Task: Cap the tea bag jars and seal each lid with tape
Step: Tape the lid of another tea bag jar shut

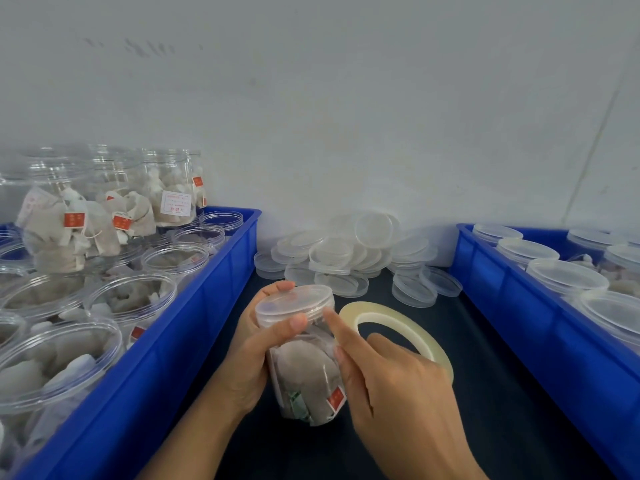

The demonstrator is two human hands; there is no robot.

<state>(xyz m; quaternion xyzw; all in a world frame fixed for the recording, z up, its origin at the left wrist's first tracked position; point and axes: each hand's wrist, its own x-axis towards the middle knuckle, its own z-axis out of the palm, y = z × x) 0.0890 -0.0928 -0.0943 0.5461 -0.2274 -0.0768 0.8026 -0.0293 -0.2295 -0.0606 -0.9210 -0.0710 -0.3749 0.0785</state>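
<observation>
A clear jar of tea bags (306,372) is held tilted above the dark table, with a translucent lid (292,301) on its mouth. My left hand (252,348) grips the jar's neck, the thumb lying across the lid's rim. My right hand (388,386) holds a roll of clear tape (398,323) and its index finger presses against the lid's rim on the right side.
A blue crate (221,282) on the left holds several open jars of tea bags (131,299), some stacked behind. A blue crate (512,306) on the right holds capped jars (566,275). Loose lids (349,258) are piled against the wall on the dark table (485,393).
</observation>
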